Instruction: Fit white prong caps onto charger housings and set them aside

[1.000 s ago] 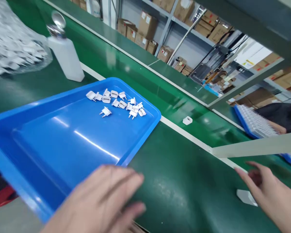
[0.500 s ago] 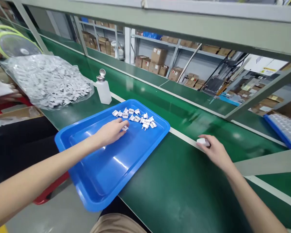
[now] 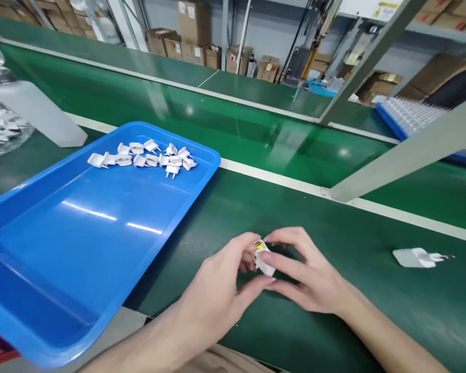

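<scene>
My left hand (image 3: pixel 233 280) and my right hand (image 3: pixel 305 269) meet over the green bench, fingertips closed around one small white plastic plug piece (image 3: pixel 264 265). Something yellow shows inside it; my fingers cover part of the piece. To the left is a blue tray (image 3: pixel 101 207), with several white two-pin plug pieces (image 3: pixel 151 159) grouped along its far side. A white charger (image 3: pixel 414 257) with pins lies on its side on the bench, right of my right hand.
A white pump bottle (image 3: pixel 42 111) stands beyond the tray at left, beside a clear bag of white parts (image 3: pixel 2 127). A slanted grey post (image 3: pixel 404 145) rises from the bench at right. Farther back are a blue tray of white parts (image 3: pixel 411 116) and cardboard boxes (image 3: pixel 194 23).
My left hand has left the blue tray and moved right to meet my right hand at the plug piece. The view has turned right; the white charger now shows on the bench.
</scene>
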`<control>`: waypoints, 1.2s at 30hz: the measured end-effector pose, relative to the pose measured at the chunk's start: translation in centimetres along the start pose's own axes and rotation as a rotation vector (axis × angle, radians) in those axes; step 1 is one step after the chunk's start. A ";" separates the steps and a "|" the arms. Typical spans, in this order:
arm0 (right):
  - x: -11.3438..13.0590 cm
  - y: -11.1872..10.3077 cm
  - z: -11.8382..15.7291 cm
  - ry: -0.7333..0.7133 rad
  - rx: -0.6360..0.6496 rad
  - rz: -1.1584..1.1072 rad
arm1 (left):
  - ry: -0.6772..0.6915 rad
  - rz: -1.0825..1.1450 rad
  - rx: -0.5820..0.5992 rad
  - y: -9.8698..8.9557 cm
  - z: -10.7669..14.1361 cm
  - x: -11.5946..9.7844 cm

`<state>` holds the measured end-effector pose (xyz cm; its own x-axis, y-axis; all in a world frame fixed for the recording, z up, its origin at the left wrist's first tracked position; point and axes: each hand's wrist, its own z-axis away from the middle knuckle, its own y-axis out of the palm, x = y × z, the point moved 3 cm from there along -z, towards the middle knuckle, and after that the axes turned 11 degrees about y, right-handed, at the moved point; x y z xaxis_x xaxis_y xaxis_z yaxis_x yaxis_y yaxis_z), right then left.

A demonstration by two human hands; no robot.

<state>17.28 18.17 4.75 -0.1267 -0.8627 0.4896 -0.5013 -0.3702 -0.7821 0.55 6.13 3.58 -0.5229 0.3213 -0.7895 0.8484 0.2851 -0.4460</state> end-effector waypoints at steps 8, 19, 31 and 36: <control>-1.3 1.3 0.0 0.267 -0.203 -0.470 | 0.030 -0.154 0.138 0.9 -0.9 1.3; -0.6 2.7 0.4 0.413 -0.136 -0.540 | -0.049 -0.133 0.145 1.1 0.5 2.3; 0.4 4.2 0.0 0.865 -0.018 -1.085 | -0.035 -0.144 0.037 1.3 2.1 2.4; 0.4 4.7 -0.3 0.906 -0.032 -1.319 | -0.016 -0.140 0.034 1.3 2.2 2.6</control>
<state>14.65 16.19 1.42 -0.0472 0.5240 0.8504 -0.6820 -0.6389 0.3559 0.47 5.37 0.02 -0.6354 0.2657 -0.7251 0.7696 0.2952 -0.5662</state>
